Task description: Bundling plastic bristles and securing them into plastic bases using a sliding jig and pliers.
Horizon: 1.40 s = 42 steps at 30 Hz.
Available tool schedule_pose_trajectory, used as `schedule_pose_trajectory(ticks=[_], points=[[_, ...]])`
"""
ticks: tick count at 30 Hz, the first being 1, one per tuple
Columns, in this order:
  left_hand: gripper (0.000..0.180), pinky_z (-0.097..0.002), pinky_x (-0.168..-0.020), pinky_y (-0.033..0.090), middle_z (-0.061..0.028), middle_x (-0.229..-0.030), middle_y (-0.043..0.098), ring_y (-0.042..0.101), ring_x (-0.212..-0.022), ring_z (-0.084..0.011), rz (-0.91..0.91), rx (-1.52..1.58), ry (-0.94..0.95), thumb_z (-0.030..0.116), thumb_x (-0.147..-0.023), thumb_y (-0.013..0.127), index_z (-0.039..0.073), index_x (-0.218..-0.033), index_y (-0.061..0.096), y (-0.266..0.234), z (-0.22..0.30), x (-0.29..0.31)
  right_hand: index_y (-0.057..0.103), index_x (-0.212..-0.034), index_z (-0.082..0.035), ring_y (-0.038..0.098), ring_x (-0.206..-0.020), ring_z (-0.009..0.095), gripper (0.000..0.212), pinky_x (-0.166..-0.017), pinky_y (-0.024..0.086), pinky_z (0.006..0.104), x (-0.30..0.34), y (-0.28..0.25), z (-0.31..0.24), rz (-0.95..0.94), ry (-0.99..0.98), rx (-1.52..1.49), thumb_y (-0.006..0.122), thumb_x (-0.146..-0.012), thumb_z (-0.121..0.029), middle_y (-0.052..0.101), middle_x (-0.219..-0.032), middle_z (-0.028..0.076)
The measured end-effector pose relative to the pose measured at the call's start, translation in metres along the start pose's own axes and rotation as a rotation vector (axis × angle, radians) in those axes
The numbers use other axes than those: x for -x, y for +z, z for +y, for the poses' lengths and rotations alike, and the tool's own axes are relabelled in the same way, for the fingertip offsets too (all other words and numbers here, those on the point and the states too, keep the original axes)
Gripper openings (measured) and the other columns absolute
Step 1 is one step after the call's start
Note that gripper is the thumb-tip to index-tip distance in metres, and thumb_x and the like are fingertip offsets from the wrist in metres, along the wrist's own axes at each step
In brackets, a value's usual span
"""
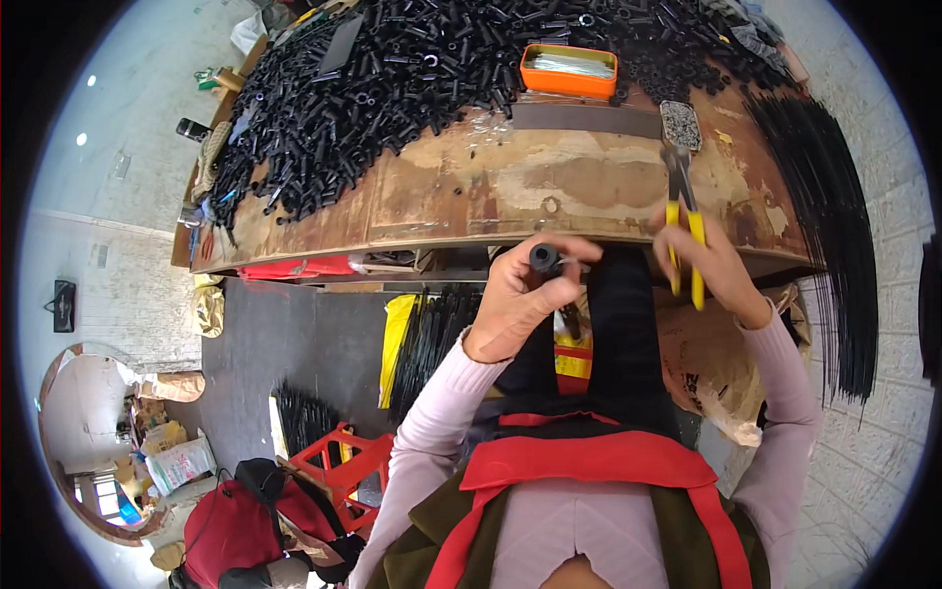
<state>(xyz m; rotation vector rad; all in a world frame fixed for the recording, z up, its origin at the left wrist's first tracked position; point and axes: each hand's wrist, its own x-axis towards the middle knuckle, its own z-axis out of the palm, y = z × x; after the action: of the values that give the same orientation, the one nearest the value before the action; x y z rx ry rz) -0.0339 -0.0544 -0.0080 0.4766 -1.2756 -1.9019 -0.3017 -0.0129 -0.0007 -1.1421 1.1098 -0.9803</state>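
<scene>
Over my lap, close to the table's front edge, my left hand [520,304] is closed around a short black tubular piece [543,257], its round open end facing up. A thin sliver shows beside that piece, too small to make out. My right hand [721,270] grips yellow-handled pliers [698,229], slightly blurred. Their jaws point away from me, at the near edge of a small tray of tiny grey metal bits [681,126]. Whether the jaws hold anything cannot be seen. A large heap of black tubular pieces [392,79] covers the back and left of the table.
An orange box [569,86] of thin silvery pins stands behind a flat dark strip [587,118] on the wooden table [471,196]. Long black rods [819,196] hang over the right edge. Below left are more rods [432,339], a red plastic stool [348,461] and a red bag [231,535].
</scene>
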Motion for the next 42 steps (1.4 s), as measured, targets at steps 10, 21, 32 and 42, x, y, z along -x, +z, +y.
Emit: schedule_pose_trajectory(ticks=[10,21,32,42], points=[[0.055,-0.0235,-0.067,0.037,0.0011,-0.079,0.048,0.042,-0.071,-0.0083,-0.01,-0.255,0.114,0.034,-0.097,0.06,-0.005,-0.134,0.048,0.024,0.019,0.051,0.05,-0.136,-0.006,0.052,-0.105,0.034,0.06,-0.091,0.043,0.0417,0.056,0.102,-0.013,0.233,-0.534,1.044,0.063,-0.078,0.008,0.052,-0.114,0.016],[0.055,-0.0214,-0.068,0.037,0.002,-0.086,0.052,0.045,-0.076,-0.0071,0.012,-0.279,0.098,0.033,-0.094,0.065,-0.002,-0.134,0.052,0.033,0.038,0.091,0.055,-0.132,-0.007,0.054,-0.089,0.028,0.06,-0.074,0.043,0.0368,0.069,0.12,-0.024,0.318,-0.827,1.324,0.071,-0.075,0.0,0.054,-0.1,0.012],[0.049,-0.0265,-0.086,0.045,-0.0058,-0.111,0.064,0.058,-0.095,-0.0111,-0.209,-0.279,-0.087,0.029,-0.088,0.073,-0.001,-0.125,0.06,0.033,0.043,0.097,0.048,-0.107,-0.001,0.059,-0.057,0.011,0.043,-0.051,0.044,0.0278,0.119,0.121,-0.052,-0.284,0.132,0.46,0.077,-0.078,-0.013,0.057,-0.063,0.003],[0.052,-0.0217,-0.08,0.04,0.0003,-0.104,0.06,0.05,-0.089,-0.0071,-0.255,-0.281,-0.102,0.037,-0.091,0.068,0.001,-0.127,0.059,0.028,0.043,0.069,0.05,-0.119,0.001,0.069,-0.069,0.018,0.043,-0.057,0.048,0.0297,0.101,0.091,-0.071,-0.447,0.516,0.213,0.069,-0.082,-0.006,0.066,-0.08,0.011]])
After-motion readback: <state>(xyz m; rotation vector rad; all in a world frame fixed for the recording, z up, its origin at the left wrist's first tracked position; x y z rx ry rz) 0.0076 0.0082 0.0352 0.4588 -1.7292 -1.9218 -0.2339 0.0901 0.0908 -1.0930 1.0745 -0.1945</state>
